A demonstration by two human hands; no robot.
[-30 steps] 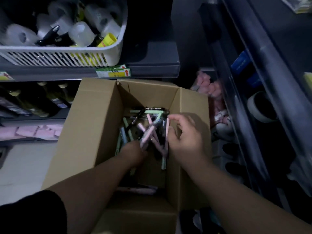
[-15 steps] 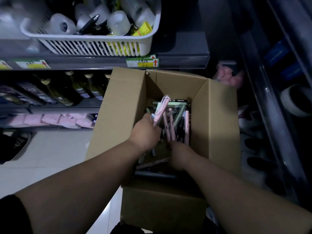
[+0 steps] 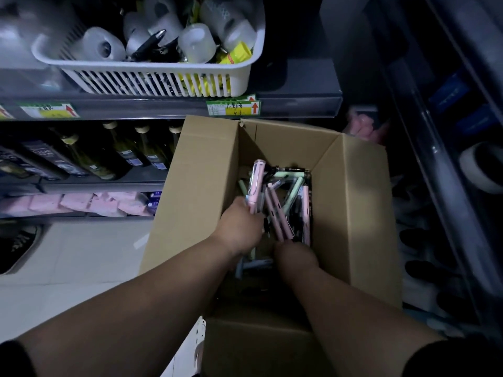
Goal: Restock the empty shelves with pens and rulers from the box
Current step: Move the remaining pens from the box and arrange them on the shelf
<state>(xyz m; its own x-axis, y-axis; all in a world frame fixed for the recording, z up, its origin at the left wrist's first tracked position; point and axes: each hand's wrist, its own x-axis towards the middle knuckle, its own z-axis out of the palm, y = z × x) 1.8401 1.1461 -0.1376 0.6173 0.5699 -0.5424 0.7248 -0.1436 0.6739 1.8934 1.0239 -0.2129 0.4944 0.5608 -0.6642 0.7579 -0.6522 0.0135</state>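
An open cardboard box [image 3: 362, 213] stands on the floor with a heap of pink, green and black pens [image 3: 292, 191] inside. My left hand [image 3: 241, 229] is inside the box and grips a pink pen [image 3: 255, 183] that points up and away. My right hand [image 3: 295, 257] reaches down into the box and holds the near ends of two or three pink pens [image 3: 277, 216]; its fingers are hidden below the knuckles. No ruler shows.
A white slotted basket [image 3: 163, 80] with tape rolls sits on the shelf above the box. Dark bottles [image 3: 119, 153] fill the shelf below, and pink packs [image 3: 81, 202] lie under them. A dark rack [image 3: 446, 159] runs along the right. White tile floor [image 3: 81, 257] lies on the left.
My right hand left the top of the pen heap and went down to the near side of the box. My left hand lifted a pink pen out of the heap.
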